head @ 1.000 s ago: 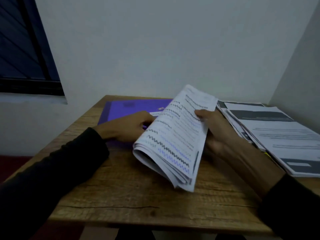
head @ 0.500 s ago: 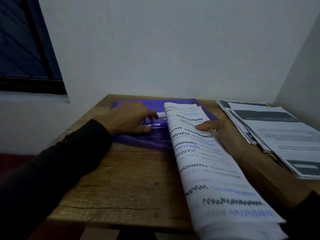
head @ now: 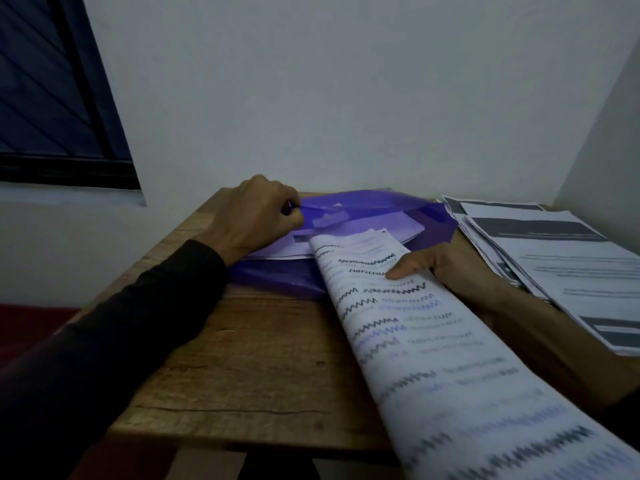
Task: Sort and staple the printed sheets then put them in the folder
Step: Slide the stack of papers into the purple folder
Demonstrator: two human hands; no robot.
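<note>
Papers: my right hand (head: 446, 271) held the floppy, light papers (head: 433, 341), thumb on top.
Folder: my left hand (head: 258, 216) pinched the slippery folder (head: 363, 206) flap open.

No text can be read. The printed sheets (head: 433, 327) near right carry zigzag lines and blurred rows of print. The paper stack (head: 561, 258) far right shows dark bars and illegible lines. The purple folder (head: 363, 206) bears a small unreadable mark.

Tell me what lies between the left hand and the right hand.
In the head view, the purple folder's open mouth and the far end of the printed sheets lie between left hand and right hand.
</note>
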